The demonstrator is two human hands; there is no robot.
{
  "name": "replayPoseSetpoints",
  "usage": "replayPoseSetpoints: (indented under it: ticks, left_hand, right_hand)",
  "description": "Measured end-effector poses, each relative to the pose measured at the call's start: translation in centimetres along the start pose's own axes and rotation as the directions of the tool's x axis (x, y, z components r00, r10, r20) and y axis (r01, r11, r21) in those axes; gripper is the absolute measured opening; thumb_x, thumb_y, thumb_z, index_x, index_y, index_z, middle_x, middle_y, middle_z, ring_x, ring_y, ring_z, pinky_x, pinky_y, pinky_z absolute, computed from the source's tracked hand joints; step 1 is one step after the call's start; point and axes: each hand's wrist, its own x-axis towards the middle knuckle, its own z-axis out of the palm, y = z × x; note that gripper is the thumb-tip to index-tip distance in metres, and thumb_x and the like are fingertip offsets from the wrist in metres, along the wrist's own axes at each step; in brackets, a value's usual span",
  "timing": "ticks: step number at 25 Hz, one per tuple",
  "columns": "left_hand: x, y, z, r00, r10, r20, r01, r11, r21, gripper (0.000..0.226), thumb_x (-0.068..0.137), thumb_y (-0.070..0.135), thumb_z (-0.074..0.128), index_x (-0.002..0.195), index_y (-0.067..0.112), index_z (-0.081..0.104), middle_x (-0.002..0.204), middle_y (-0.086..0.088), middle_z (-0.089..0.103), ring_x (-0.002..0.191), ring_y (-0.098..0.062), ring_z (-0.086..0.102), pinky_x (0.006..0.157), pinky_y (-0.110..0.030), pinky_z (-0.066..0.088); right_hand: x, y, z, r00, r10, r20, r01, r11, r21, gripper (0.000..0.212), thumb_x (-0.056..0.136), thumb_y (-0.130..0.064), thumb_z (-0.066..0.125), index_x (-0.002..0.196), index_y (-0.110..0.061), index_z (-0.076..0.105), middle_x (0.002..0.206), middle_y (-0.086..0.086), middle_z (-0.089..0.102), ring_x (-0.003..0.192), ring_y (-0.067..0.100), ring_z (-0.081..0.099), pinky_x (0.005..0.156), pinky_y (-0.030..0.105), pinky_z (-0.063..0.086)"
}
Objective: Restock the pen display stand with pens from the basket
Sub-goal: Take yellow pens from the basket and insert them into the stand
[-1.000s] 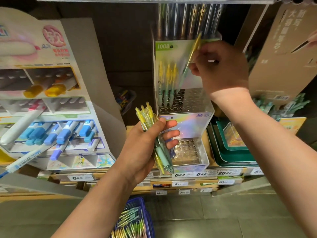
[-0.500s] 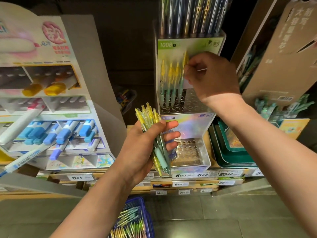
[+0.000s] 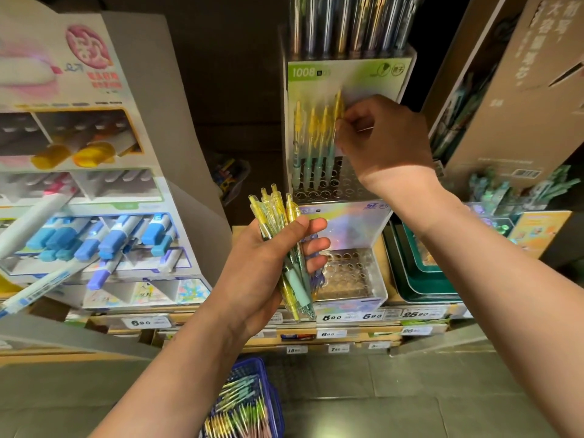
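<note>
Holding a yellow pen (image 3: 338,112) upright in the pen display stand (image 3: 349,75), at 12 o'clock in the view.
The right hand (image 3: 384,143) pinches the pen's upper barrel between thumb and curled fingertips (image 3: 346,134); its lower end reaches the holed upper tier, just at 3 o'clock of three like pens (image 3: 311,143) standing there. The wrist bends back and the forearm runs down toward 4 o'clock. At centre the left hand (image 3: 262,267) has its fingers wrapped round a bundle of pens (image 3: 284,229), thumb pressed across them, yellow tops pointing to 12 o'clock. A blue basket (image 3: 277,406) at 6 o'clock holds more pens.
</note>
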Motion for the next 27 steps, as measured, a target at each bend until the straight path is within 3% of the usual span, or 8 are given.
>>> replayPoseSetpoints:
  ticks: [7, 14, 17, 18, 20, 22, 24, 27]
  left_hand:
    - [0.0, -0.5, -0.1, 1.000, 0.003, -0.014, -0.003, 1.000, 0.001, 0.040, 0.100, 0.014, 0.062, 0.130, -0.011, 0.055, 0.097, -0.012, 0.075, 0.080, -0.020, 0.071, 0.065, -0.028, 0.056]
    - [-0.1, -0.8, 0.0, 1.000, -0.002, -0.002, 0.002, 1.000, 0.004, 0.039, 0.099, 0.015, 0.064, 0.128, -0.009, 0.057, 0.107, -0.016, 0.075, 0.082, -0.020, 0.071, 0.067, -0.029, 0.057]
    - [0.2, -0.9, 0.1, 1.000, 0.008, 0.011, -0.008, 1.000, -0.011, 0.037, 0.098, 0.014, 0.065, 0.127, -0.007, 0.058, 0.111, -0.017, 0.075, 0.083, -0.021, 0.073, 0.067, -0.030, 0.058]
    - [0.2, -0.9, 0.0, 1.000, 0.013, 0.024, -0.013, 1.000, -0.009, 0.035, 0.098, 0.014, 0.065, 0.126, -0.006, 0.060, 0.111, -0.017, 0.075, 0.084, -0.020, 0.073, 0.067, -0.031, 0.059]
    - [0.3, -0.8, 0.0, 0.999, 0.020, 0.050, -0.020, 1.000, 0.002, 0.031, 0.098, 0.014, 0.066, 0.124, -0.002, 0.064, 0.112, -0.016, 0.074, 0.086, -0.020, 0.072, 0.069, -0.030, 0.059]
    - [0.4, -0.7, -0.1, 0.998, 0.023, 0.066, -0.024, 1.000, 0.016, 0.030, 0.098, 0.015, 0.066, 0.125, 0.002, 0.065, 0.112, -0.015, 0.074, 0.089, -0.020, 0.073, 0.071, -0.029, 0.059]
    - [0.5, -0.6, -0.1, 0.997, 0.028, 0.069, -0.030, 0.999, 0.034, 0.030, 0.098, 0.015, 0.065, 0.125, 0.003, 0.065, 0.111, -0.016, 0.074, 0.091, -0.021, 0.073, 0.073, -0.030, 0.059]
    - [0.6, -0.4, 0.0, 0.996, 0.040, 0.074, -0.040, 0.999, 0.006, 0.031, 0.098, 0.015, 0.064, 0.125, 0.000, 0.065, 0.110, -0.017, 0.073, 0.091, -0.023, 0.072, 0.077, -0.033, 0.060]
  right_hand:
    - [-0.5, 0.4, 0.3, 1.000, -0.008, 0.013, 0.008, 1.000, -0.016, 0.018, 0.096, -0.031, 0.062, 0.102, -0.017, 0.071, 0.092, -0.003, 0.074, 0.083, 0.012, 0.067, 0.071, 0.009, 0.036]
    - [-0.9, 1.1, 0.9, 0.988, 0.073, 0.134, -0.061, 0.994, -0.093, 0.021, 0.097, -0.034, 0.061, 0.105, -0.019, 0.073, 0.098, -0.002, 0.075, 0.092, 0.018, 0.068, 0.076, 0.014, 0.039]
    - [-1.7, 0.8, 0.2, 0.966, 0.131, 0.225, -0.096, 0.982, -0.160, 0.024, 0.095, -0.040, 0.062, 0.095, -0.022, 0.077, 0.091, -0.007, 0.076, 0.084, 0.014, 0.068, 0.061, 0.015, 0.038]
    - [-2.4, 0.7, -0.2, 0.936, 0.173, 0.306, -0.147, 0.983, -0.108, 0.028, 0.093, -0.046, 0.063, 0.091, -0.023, 0.078, 0.086, -0.010, 0.076, 0.078, 0.011, 0.068, 0.058, 0.014, 0.039]
    - [-4.3, 0.1, -1.3, 0.795, 0.232, 0.560, -0.353, 0.928, 0.117, 0.035, 0.088, -0.057, 0.065, 0.085, -0.025, 0.080, 0.079, -0.013, 0.075, 0.071, 0.002, 0.067, 0.063, 0.016, 0.048]
    - [-5.8, -0.5, -2.2, 0.695, 0.148, 0.704, -0.463, 0.841, 0.280, 0.028, 0.090, -0.045, 0.071, 0.085, -0.018, 0.080, 0.074, -0.010, 0.073, 0.063, 0.000, 0.064, 0.056, 0.014, 0.050]
    - [-6.3, -0.8, -2.5, 0.701, 0.121, 0.703, -0.523, 0.757, 0.391, 0.018, 0.092, -0.024, 0.073, 0.088, -0.007, 0.078, 0.071, 0.001, 0.068, 0.059, 0.006, 0.062, 0.049, 0.013, 0.050]
    - [-6.1, -1.8, -2.4, 0.677, 0.200, 0.708, -0.643, 0.628, 0.438, 0.020, 0.097, -0.012, 0.065, 0.107, 0.005, 0.067, 0.071, 0.013, 0.058, 0.049, 0.014, 0.055, 0.044, 0.022, 0.053]
